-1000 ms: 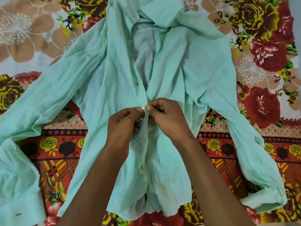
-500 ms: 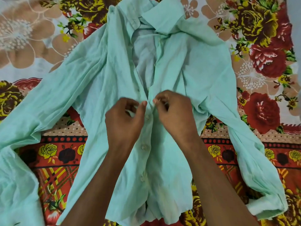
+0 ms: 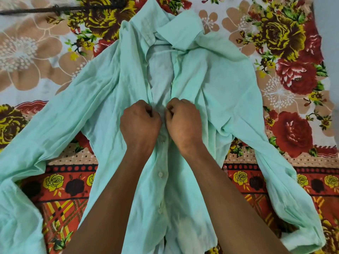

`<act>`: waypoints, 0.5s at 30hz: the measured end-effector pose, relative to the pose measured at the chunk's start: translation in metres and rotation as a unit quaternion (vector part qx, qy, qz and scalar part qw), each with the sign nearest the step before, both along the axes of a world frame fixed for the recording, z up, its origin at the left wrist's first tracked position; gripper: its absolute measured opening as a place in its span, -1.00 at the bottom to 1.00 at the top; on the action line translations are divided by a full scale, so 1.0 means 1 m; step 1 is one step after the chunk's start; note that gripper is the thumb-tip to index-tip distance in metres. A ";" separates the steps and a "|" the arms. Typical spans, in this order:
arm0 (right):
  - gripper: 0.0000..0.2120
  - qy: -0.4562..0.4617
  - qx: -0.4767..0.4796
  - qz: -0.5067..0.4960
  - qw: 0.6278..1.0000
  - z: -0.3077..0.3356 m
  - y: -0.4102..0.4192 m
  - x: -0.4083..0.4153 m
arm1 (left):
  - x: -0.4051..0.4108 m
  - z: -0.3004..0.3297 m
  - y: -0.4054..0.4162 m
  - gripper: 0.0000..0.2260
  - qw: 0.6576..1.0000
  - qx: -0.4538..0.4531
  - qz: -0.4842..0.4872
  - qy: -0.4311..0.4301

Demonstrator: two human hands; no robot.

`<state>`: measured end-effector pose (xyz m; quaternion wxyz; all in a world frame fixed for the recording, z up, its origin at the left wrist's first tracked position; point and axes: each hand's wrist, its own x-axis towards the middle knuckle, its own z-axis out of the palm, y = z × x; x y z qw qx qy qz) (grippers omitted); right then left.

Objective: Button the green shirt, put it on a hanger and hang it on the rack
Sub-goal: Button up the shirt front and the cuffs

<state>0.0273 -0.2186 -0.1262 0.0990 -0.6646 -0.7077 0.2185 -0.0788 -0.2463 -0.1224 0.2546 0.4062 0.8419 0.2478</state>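
Note:
The pale green shirt (image 3: 211,85) lies face up on a flowered bedsheet, collar at the top, sleeves spread to both sides. Its lower front is closed, with white buttons (image 3: 160,174) showing down the placket. The upper front gapes open below the collar. My left hand (image 3: 140,123) pinches the left placket edge at mid-chest. My right hand (image 3: 182,121) pinches the right edge beside it, knuckles almost touching. The button between my fingers is hidden. No hanger or rack is in view.
The flowered bedsheet (image 3: 293,74) covers the whole surface under the shirt. A thin dark rod or cord (image 3: 55,10) lies across the top left corner. A pale wall or edge shows at the far right.
Both hands have moved up the placket from the lower button to the mid-chest. The button they held a second ago now sits fastened below them. The view has shifted upward.

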 end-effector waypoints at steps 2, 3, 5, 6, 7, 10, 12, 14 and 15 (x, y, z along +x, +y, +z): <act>-0.89 0.015 0.013 -0.010 1.000 0.001 -0.001 0.001 | -0.004 0.007 0.000 -0.92 0.997 0.008 0.031 -0.076; -0.89 0.031 0.026 -0.020 0.999 0.002 -0.003 0.002 | -0.007 0.010 0.001 -0.93 0.988 0.014 0.061 -0.139; -0.90 0.068 0.066 -0.047 0.994 0.004 -0.007 0.005 | -0.011 0.016 -0.002 -0.96 0.949 0.026 0.136 -0.282; -0.90 0.088 0.080 -0.059 0.991 0.006 -0.009 0.006 | -0.013 0.018 -0.005 -0.97 0.924 0.032 0.166 -0.344; -0.91 0.111 0.087 -0.072 0.987 0.007 -0.011 0.007 | -0.014 0.020 -0.007 -0.98 0.902 0.037 0.182 -0.390; -0.92 0.170 0.090 -0.106 0.976 0.013 -0.016 0.007 | -0.013 0.022 -0.014 -0.92 0.873 0.049 0.189 -0.447; -0.94 0.189 0.094 -0.105 0.972 0.016 -0.017 0.006 | -0.011 0.022 -0.017 -0.93 0.870 0.061 0.183 -0.455; -0.95 0.200 0.095 -0.097 0.970 0.019 -0.017 0.003 | -0.010 0.023 -0.017 -0.95 0.867 0.075 0.177 -0.459; -0.95 0.210 0.093 -0.094 0.969 0.019 -0.017 0.002 | -0.009 0.023 -0.016 -0.96 0.867 0.082 0.176 -0.460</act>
